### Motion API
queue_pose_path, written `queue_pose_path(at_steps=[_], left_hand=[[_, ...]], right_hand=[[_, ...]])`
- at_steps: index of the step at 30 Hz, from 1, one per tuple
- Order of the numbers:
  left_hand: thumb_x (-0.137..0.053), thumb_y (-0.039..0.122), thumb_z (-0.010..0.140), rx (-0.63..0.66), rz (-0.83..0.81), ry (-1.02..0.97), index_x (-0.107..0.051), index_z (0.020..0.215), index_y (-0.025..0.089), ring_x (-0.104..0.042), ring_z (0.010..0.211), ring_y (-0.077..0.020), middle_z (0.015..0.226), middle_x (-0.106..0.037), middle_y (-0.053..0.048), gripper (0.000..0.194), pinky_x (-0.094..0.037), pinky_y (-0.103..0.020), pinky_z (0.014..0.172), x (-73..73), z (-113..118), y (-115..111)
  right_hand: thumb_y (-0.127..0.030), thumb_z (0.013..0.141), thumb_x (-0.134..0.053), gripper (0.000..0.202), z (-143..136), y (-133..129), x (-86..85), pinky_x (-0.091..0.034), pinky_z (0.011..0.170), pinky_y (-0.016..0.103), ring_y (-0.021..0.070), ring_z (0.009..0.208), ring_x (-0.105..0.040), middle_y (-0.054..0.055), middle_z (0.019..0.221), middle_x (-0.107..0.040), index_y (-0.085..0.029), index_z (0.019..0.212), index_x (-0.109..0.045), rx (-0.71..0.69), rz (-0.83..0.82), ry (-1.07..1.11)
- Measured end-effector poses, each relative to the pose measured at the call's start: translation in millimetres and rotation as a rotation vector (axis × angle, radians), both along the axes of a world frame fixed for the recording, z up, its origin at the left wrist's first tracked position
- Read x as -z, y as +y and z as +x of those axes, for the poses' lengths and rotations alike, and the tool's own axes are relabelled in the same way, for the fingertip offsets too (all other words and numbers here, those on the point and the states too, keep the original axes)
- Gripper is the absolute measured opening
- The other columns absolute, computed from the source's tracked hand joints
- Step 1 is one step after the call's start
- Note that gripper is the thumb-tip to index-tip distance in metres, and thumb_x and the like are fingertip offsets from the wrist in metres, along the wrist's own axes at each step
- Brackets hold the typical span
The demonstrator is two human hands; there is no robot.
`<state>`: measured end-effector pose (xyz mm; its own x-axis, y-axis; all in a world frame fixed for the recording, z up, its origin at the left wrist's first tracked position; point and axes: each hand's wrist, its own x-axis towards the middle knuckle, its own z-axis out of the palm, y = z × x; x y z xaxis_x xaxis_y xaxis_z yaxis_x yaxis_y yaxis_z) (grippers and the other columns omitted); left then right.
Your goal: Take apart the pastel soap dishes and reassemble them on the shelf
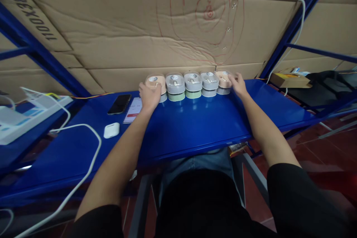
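Note:
Along the back of the blue table stands a row of several small rounded plastic containers, stacked in pairs with clear tops. My left hand [150, 95] curls round the leftmost peach container [156, 79], its thumb on the front. At the other end, my right hand [238, 84] touches the side of the rightmost peach container [224, 77], fingers partly spread. Between them sit grey containers [175, 83], some with a green container [193, 94] underneath. The far side of each hand is hidden.
Left of the row lie a black phone [119, 104], a second phone with a lit screen [133, 110] and a white earbud case [111, 130]. A white cable [97, 148] crosses the left side. Cardboard [117, 18] rises behind the blue table [192, 126].

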<state>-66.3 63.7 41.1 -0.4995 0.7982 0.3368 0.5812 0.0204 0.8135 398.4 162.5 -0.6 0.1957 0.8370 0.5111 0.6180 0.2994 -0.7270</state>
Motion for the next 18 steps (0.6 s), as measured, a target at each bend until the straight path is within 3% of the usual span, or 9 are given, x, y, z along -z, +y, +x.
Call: queue_pose_path(at_steps=[2,4,9,14,18], left_hand=[[-0.077,0.038,0.095,0.005,0.095,0.078,-0.042,0.159,0.007,-0.038,0.168,-0.0475,0.171,-0.045,-0.035,0.08,-0.03,-0.061,0.14,1.9,3,-3],[-0.078,0.036,0.094,0.053,0.217,0.165,-0.043,0.159,0.01,-0.038,0.167,-0.0478,0.169,-0.045,-0.032,0.079,-0.029,-0.063,0.14,4.5,7,-7],[-0.078,0.031,0.096,0.249,0.457,0.338,-0.059,0.136,0.021,-0.058,0.146,-0.0407,0.143,-0.063,-0.019,0.046,-0.044,-0.062,0.13,15.3,32,-22],[-0.07,0.025,0.099,0.537,0.517,0.431,-0.063,0.116,0.022,-0.07,0.124,-0.0327,0.125,-0.069,-0.014,0.019,-0.058,-0.053,0.115,26.9,59,-41],[-0.068,0.025,0.101,0.673,0.509,0.477,-0.065,0.11,0.022,-0.073,0.113,-0.0281,0.119,-0.071,-0.011,0.01,-0.063,-0.047,0.104,31.6,69,-50]], right_hand=[[-0.098,0.079,-0.064,0.116,-4,-1,-0.8,-0.049,0.122,0.065,0.0461,0.143,-0.062,0.027,0.158,-0.061,-0.017,0.161,-0.05,0.085,0.045,-0.072],[-0.093,0.077,-0.071,0.118,-10,-4,-2.3,-0.044,0.127,0.067,0.0487,0.15,-0.056,0.03,0.161,-0.057,-0.014,0.162,-0.048,0.115,0.061,-0.153],[-0.079,0.084,-0.073,0.103,-24,-15,-6.0,-0.045,0.126,0.07,0.0524,0.153,-0.051,0.031,0.158,-0.056,-0.013,0.159,-0.049,0.133,0.013,-0.316],[-0.064,0.084,-0.076,0.095,-30,-22,-9.7,-0.048,0.124,0.068,0.0499,0.148,-0.057,0.029,0.158,-0.055,-0.016,0.161,-0.051,0.139,0.016,-0.376],[-0.059,0.08,-0.08,0.093,-33,-26,-13.3,-0.053,0.119,0.067,0.0486,0.137,-0.065,0.026,0.149,-0.061,-0.018,0.16,-0.055,0.171,-0.023,-0.363]])
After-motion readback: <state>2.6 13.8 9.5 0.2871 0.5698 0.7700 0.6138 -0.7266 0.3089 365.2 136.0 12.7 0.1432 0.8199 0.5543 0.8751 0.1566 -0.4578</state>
